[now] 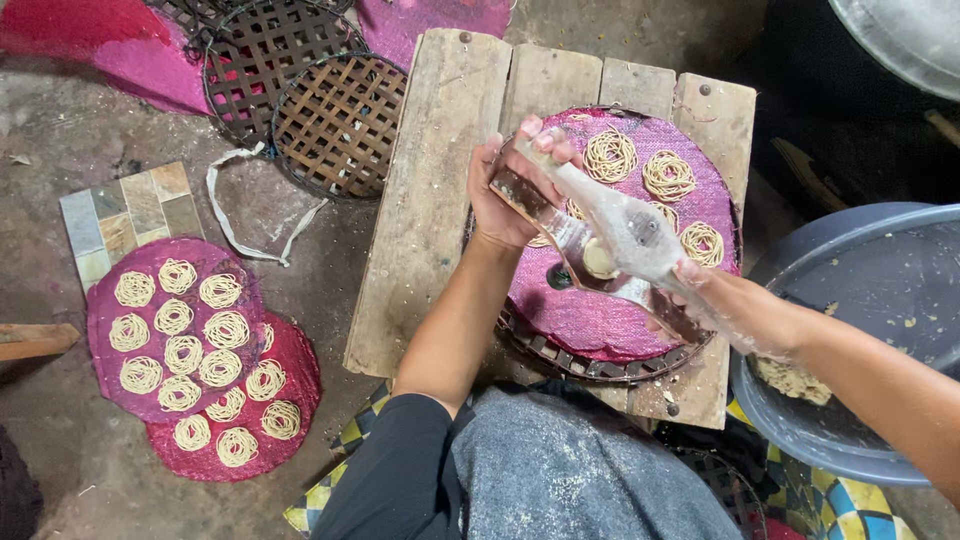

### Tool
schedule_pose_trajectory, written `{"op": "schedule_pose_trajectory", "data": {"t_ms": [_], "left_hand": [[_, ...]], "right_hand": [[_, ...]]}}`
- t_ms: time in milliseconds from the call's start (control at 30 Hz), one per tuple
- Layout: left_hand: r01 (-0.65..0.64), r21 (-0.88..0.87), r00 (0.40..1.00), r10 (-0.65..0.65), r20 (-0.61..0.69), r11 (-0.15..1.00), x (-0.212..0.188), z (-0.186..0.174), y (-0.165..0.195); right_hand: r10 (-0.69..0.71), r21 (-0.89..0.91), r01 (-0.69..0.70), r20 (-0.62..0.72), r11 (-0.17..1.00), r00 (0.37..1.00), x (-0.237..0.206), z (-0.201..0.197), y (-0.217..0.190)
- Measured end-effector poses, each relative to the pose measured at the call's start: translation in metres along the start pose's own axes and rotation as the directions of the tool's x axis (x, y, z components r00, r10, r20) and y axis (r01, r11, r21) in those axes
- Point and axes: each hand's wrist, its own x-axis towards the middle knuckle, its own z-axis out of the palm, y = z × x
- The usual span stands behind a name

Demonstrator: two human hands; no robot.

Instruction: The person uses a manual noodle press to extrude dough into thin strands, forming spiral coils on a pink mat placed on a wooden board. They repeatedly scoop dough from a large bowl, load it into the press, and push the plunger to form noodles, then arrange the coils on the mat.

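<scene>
Both hands are gripping the noodle press (610, 235) over the pink mat (600, 315) on the wooden worktop (430, 200): the left hand (505, 190) is clenching the far handle, the right hand (700, 285) the near one. Four noodle coils (610, 155) are lying along the mat's far side, and most of the mat is showing bare. Two filled mats (180, 325) are sitting on the floor. The press is hiding its own outlet.

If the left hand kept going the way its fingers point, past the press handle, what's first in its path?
Probably the noodle coil at the top of the pink mat; the left hand points up-right over the press. Height above the mat is unclear.
</scene>
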Motion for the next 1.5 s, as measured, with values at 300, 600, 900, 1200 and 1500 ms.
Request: {"op": "schedule_pose_trajectory", "data": {"t_ms": [300, 600, 900, 1200, 1500], "left_hand": [[-0.088, 0.061, 0.990, 0.094, -0.107, 0.994, -0.012, -0.011, -0.018], [-0.087, 0.115, 0.996, 0.089, -0.019, 0.990, -0.006, -0.002, 0.006], [-0.139, 0.132, 0.990, 0.134, 0.044, 0.981, 0.017, -0.001, -0.021], [0.662, 0.653, 0.701, 0.002, -0.713, 0.368, -0.015, -0.007, 0.017], [0.118, 0.719, 0.955, -0.119, -0.270, -0.685, -0.109, 0.002, -0.002]], "right_hand": [[-0.090, 0.013, 0.089, 0.084, 0.996, 0.992, -0.019, 0.004, -0.005], [-0.178, -0.082, 0.176, -0.021, 0.981, 0.984, -0.026, 0.024, -0.034], [-0.108, -0.183, 0.071, -0.200, 0.981, 0.974, -0.027, 0.003, -0.028], [-0.360, 0.027, 0.364, -0.098, 0.931, 0.928, 0.001, 0.005, -0.002], [-0.477, 0.212, 0.517, -0.210, 0.830, 0.853, 0.012, 0.007, 0.021]]}}
